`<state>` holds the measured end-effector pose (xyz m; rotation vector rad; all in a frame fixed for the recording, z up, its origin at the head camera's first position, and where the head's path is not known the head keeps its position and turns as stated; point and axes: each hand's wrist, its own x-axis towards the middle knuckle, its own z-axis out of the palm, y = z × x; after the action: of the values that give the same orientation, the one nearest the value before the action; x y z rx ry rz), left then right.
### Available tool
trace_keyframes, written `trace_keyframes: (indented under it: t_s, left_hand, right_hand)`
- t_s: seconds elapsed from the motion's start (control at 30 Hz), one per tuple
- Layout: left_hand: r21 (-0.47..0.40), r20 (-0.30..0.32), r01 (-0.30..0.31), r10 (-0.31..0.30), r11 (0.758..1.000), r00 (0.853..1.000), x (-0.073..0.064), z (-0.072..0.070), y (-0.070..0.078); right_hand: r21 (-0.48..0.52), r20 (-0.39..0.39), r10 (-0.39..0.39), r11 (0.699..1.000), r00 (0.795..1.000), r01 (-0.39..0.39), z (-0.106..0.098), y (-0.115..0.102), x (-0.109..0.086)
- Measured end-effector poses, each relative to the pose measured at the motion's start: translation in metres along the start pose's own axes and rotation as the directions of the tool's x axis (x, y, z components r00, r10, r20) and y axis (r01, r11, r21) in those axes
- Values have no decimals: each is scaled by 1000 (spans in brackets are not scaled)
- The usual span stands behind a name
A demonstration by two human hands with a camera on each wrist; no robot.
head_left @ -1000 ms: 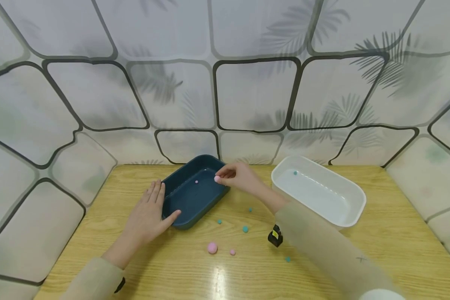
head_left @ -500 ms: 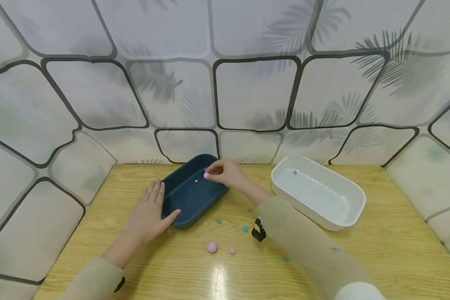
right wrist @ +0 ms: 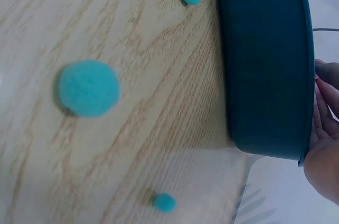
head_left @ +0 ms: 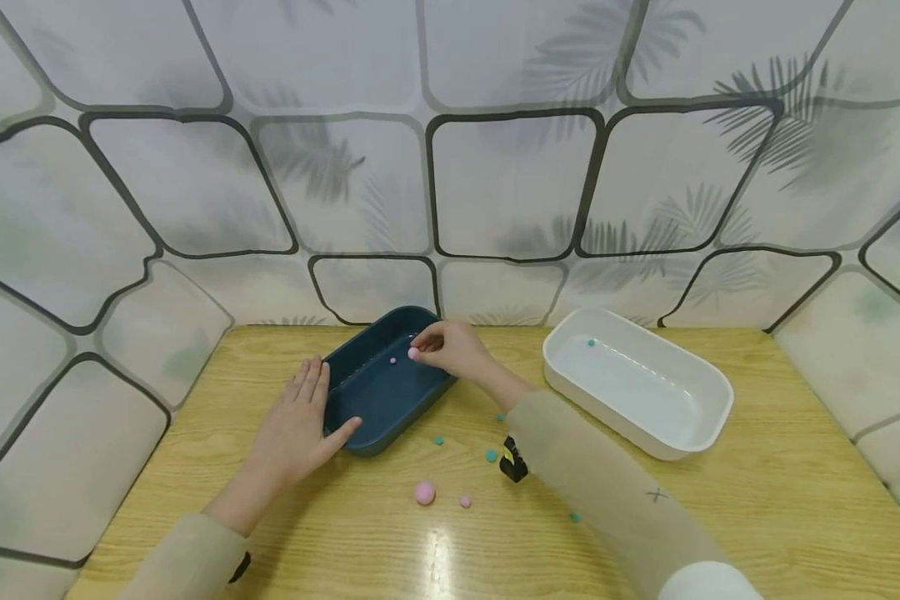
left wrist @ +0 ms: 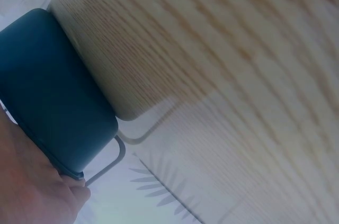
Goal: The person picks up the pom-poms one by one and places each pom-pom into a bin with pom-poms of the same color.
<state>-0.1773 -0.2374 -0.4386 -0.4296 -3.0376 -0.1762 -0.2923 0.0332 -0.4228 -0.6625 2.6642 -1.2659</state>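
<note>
We see the right hand (head_left: 453,347) pinching a small round pink ball (head_left: 414,353) between thumb and fingertips, above the inside of the dark blue rectangular tray with rounded corners (head_left: 367,408). The left hand (head_left: 296,429) grips nothing; its fingers lie fairly straight against the tray's left side, the thumb reaching to the near rim, which we take as steadying it. We judge the step in hand to be the setting down of the pinched ball beside the tiny pink ball (head_left: 393,361) that lies on the tray floor. The next move, as we read it, calls for a low, gentle parting of thumb and fingertips, since so light and round a thing could roll; we cannot tell how near the floor it is, and from the right wrist the tray wall hides it. On the yellowish wooden table (head_left: 330,533) we have a large pink ball (head_left: 424,493) and a smaller pink ball (head_left: 465,502) near each other, with a fuzzy teal ball (head_left: 491,456) and smaller teal ones scattered about. The white rectangular tray (head_left: 645,392), well apart from the left hand, holds one small teal ball (head_left: 591,342).
</note>
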Motion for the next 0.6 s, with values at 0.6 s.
trace_keyframes:
  t_s: [0.6]
  left_hand:
    - [3,11,9,-9,1000,1000,0,-2,1]
  right_hand:
    - [121,-23,18,993,1000,-15,-5,1,-4]
